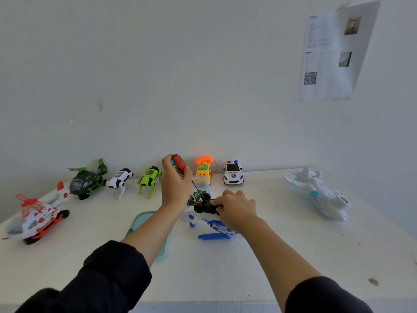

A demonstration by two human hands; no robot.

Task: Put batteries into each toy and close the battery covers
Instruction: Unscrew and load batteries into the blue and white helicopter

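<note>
The blue-and-white toy helicopter [215,229] lies overturned at table centre, its body largely hidden under the right hand [237,210]. The batteries [194,199] beyond it are too small to count. A teal tray [141,220] sits partly behind the left forearm. The right fingers curl over the helicopter's black wheeled underside [206,207]. The left hand [174,184] grips a red-handled screwdriver [179,163], tip angled down toward that underside.

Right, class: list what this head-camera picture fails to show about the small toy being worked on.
- Black wheeled toy: the right hand covers its rear.
- Red-handled screwdriver: its tip and the screw are too small.
- Batteries inside: hidden, blurred.
- Teal tray: the left hand and forearm cover its contents.
</note>
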